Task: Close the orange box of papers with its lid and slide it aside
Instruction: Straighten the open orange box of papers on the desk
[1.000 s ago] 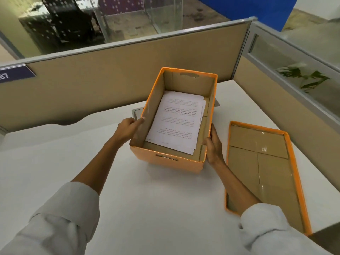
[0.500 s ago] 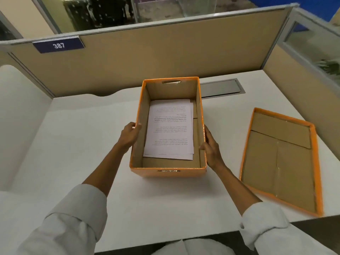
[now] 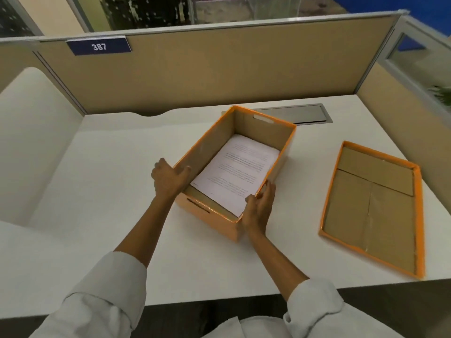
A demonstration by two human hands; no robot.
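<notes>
The orange box (image 3: 234, 172), a deep rectangular cardboard carton with plain brown inner walls and an oval handle slot, is sitting open and skewed on the smooth white tabletop (image 3: 109, 191). Flat white printed papers (image 3: 236, 172) are lying on its bottom. The left hand (image 3: 169, 178) is gripping the left wall's rim, thumb inside; the right hand (image 3: 258, 209) is clasping the near right corner. The lid (image 3: 373, 203), a shallow orange-rimmed tray of taped brown cardboard, is lying upturned well apart to the right.
</notes>
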